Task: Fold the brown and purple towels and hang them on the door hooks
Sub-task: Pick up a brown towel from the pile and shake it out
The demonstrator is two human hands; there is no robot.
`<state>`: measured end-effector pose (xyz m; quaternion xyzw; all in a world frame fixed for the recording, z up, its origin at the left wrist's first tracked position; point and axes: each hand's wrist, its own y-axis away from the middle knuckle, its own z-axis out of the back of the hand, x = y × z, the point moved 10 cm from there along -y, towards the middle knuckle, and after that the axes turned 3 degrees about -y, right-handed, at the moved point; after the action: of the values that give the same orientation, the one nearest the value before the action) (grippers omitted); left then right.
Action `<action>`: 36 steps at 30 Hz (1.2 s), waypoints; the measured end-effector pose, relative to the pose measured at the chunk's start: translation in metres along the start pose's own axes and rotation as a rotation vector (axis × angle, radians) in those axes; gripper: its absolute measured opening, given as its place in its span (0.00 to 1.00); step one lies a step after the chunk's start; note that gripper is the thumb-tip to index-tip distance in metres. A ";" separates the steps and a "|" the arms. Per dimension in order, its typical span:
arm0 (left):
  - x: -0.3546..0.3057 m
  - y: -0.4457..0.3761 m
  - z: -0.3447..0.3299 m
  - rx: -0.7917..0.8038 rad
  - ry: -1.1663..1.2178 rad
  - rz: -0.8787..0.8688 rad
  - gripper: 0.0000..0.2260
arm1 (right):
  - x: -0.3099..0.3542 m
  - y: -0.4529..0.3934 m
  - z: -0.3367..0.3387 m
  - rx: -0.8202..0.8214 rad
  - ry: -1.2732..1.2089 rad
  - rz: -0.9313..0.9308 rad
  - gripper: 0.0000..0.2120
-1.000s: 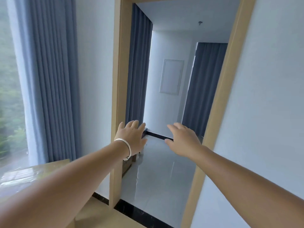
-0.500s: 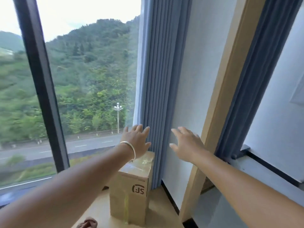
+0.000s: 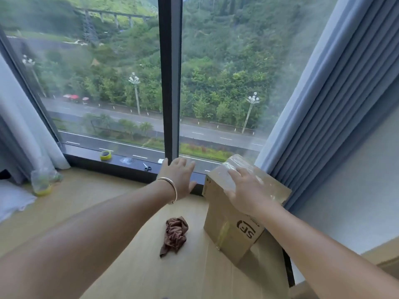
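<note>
A crumpled brown towel [image 3: 174, 235] lies on the light wooden platform [image 3: 103, 203] below the window. My left hand [image 3: 178, 178] is stretched out above and beyond it, fingers spread, holding nothing, with a bracelet on the wrist. My right hand [image 3: 248, 190] hovers, fingers apart, over the top of a cardboard box [image 3: 228, 231] to the right of the towel; I cannot tell whether it touches the box. No purple towel, door or hooks are in view.
A large window with a dark central post [image 3: 170, 83] fills the far side. On its dark sill lie a yellow tape roll [image 3: 105, 155] and small scissors [image 3: 147, 167]. Blue curtains [image 3: 336, 108] hang at right, pale ones at left. A plastic bag [image 3: 43, 180] sits far left.
The view has swung left from the doorway to the window and tilted down. The brown towel and the whole box have come into sight; both hands stay outstretched and empty.
</note>
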<state>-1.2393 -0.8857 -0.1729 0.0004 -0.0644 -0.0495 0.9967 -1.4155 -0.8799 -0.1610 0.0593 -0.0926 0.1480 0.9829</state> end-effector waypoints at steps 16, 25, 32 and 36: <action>0.127 -0.120 -0.287 0.354 0.180 0.209 0.27 | 0.062 -0.227 -0.261 0.327 0.032 0.147 0.25; 0.120 -0.087 -0.571 0.626 0.318 0.367 0.25 | 0.039 -0.271 -0.539 0.629 0.103 0.274 0.32; 0.079 -0.065 -0.801 0.757 0.366 0.369 0.24 | -0.015 -0.288 -0.754 0.725 0.207 0.386 0.33; 0.063 -0.067 -0.908 0.726 0.379 0.413 0.25 | -0.032 -0.304 -0.855 0.715 0.226 0.442 0.35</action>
<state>-1.0672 -0.9633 -1.0660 0.3460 0.1070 0.1770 0.9152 -1.2132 -1.0545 -1.0286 0.3583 0.0624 0.3833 0.8490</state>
